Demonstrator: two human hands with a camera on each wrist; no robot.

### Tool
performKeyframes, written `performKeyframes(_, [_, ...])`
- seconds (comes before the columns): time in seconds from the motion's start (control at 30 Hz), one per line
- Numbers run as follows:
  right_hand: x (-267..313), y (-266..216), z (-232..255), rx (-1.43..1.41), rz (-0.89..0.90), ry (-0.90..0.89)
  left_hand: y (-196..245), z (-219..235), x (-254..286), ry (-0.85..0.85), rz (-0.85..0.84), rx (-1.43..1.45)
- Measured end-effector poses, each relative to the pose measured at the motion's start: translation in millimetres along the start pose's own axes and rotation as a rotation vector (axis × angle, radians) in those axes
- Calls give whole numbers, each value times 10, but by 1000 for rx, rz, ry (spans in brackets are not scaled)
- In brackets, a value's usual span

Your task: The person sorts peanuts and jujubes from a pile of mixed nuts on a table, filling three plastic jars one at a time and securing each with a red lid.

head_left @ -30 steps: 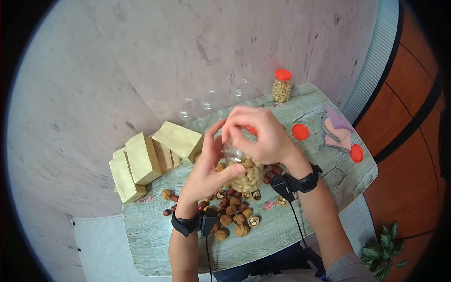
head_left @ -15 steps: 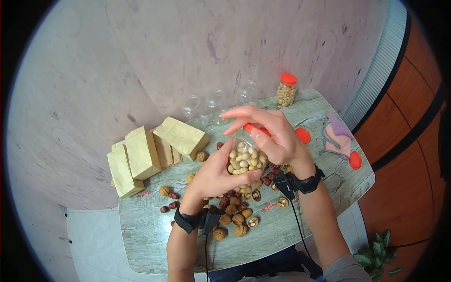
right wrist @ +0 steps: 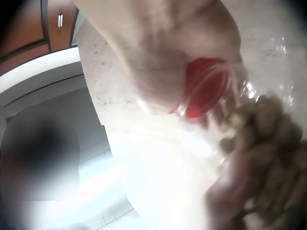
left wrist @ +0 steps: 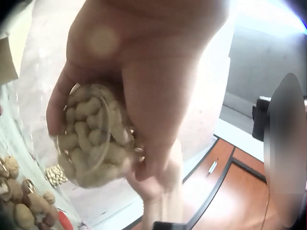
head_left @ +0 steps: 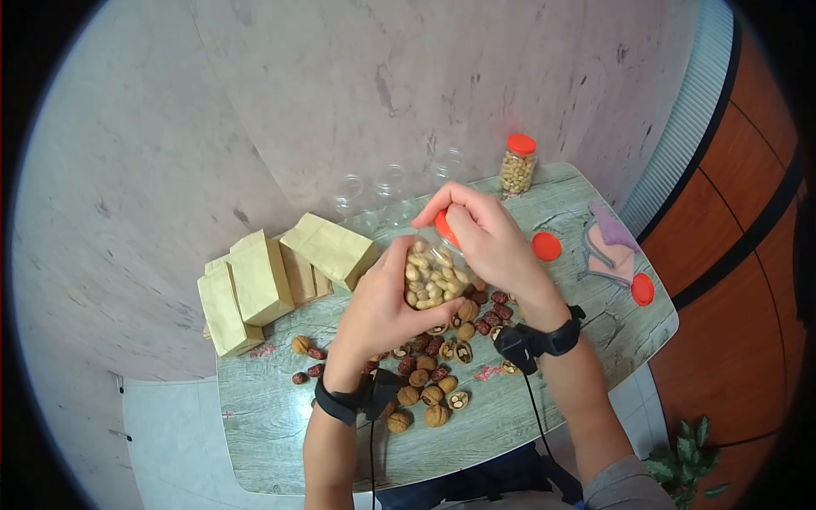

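In the head view my left hand (head_left: 380, 297) grips a clear plastic jar (head_left: 435, 274) of peanuts, thumb on the near side and fingers round the far side. The jar is tilted, its mouth toward my right hand (head_left: 489, 238). That hand holds a red lid (head_left: 446, 228) at the mouth, with thumb and fingers curled round its edge. From the left wrist the jar's round base and the peanuts (left wrist: 88, 139) show between thumb and fingers. In the right wrist view the red lid (right wrist: 205, 88) sits under my palm at the jar's mouth.
Walnuts (head_left: 436, 416) and red dates (head_left: 501, 311) lie scattered below the hands. Paper bags (head_left: 259, 280) stand at the left. Along the back are empty clear jars (head_left: 389, 183) and a lidded peanut jar (head_left: 518, 166). Loose red lids (head_left: 546, 246) and a pink and purple cloth (head_left: 610, 246) lie right.
My right hand has opened off the lid, then curled round it again. The jar has tilted further, its mouth moving up, and the peanuts inside have shifted.
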State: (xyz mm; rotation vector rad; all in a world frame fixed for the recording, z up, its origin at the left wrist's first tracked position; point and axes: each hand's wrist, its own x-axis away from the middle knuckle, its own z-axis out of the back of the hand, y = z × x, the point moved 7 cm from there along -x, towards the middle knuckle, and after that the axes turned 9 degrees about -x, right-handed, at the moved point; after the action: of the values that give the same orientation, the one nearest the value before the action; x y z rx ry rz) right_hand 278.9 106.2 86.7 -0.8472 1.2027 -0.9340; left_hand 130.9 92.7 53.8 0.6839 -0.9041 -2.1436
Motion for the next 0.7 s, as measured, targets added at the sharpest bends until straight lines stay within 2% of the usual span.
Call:
performKeyframes(0.07, [26,-2,9,-7,-27,17,43,85,17,204,-34,-282])
performKeyframes(0.1, [30,22,-8,-235,-98,-88,5,110,16,202,-33,-282])
performKeyframes(0.13, [48,25,-17,-462,-170,-193,-53,120,5,139,-47,-205])
performKeyframes(0.17, [60,-33,19,-482,-157,-313,-83,116,-4,80,-62,-128])
performKeyframes(0.2, [108,-72,59,-481,-157,-318,-89,124,-3,85,-60,-128])
performKeyframes(0.27, [231,-246,31,-462,-23,-430,-66,134,29,46,-122,168])
performKeyframes(0.3, [214,-274,61,-417,-17,-449,-76,163,48,49,-117,163])
performKeyframes(0.33, [210,-285,43,-419,-17,-452,-76,176,62,33,-115,173])
performKeyframes(0.4, [165,-265,113,-112,2,-309,-60,168,66,16,-116,188])
performKeyframes(0.43, [127,-279,80,-109,3,-309,-45,188,60,53,-122,56])
performKeyframes(0.47, [61,-185,80,239,-111,-239,-27,207,62,88,-126,-77])
performKeyframes(0.5, [26,-115,154,585,-225,-161,-15,224,68,86,-129,-80])
performKeyframes(0.53, [17,-68,218,585,-223,-156,-24,239,76,54,-114,-63])
performKeyframes(0.6, [31,97,335,295,-247,-162,-35,277,107,23,-100,-47])
performKeyframes(0.63, [31,90,289,297,-244,-163,-37,281,125,-9,-101,45])
performKeyframes(0.7, [91,-370,160,94,388,-70,-48,290,150,-35,-102,141])
